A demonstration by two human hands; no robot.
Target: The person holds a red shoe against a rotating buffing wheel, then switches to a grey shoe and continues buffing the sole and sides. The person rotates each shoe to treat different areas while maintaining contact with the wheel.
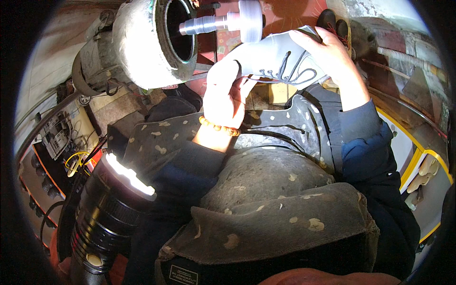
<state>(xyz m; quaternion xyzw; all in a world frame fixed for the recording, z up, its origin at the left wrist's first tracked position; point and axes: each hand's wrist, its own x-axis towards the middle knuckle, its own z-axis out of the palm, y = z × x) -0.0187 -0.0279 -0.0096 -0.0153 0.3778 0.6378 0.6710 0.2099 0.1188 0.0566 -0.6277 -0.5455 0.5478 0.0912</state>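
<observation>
Both my hands hold a light grey lace-up shoe (270, 54) with dark laces, lying sideways beneath a machine spindle. My left hand (223, 88), below a beaded bracelet (219, 127), is closed around the shoe's left end. My right hand (332, 52) grips the other end, by the dark opening. Just above the shoe is a pale round wheel (251, 21) on a ribbed metal shaft (204, 24). Whether wheel and shoe touch, I cannot tell. The shaft comes out of a large whitish machine housing (137, 45).
A black cylindrical lamp (104, 218) glows at lower left. Dark shoes with red laces (327, 21) stand at upper right. A spotted dark apron (275, 223) covers my lap. Yellow-edged panels (420, 161) are at right, cables and equipment (59, 133) at left.
</observation>
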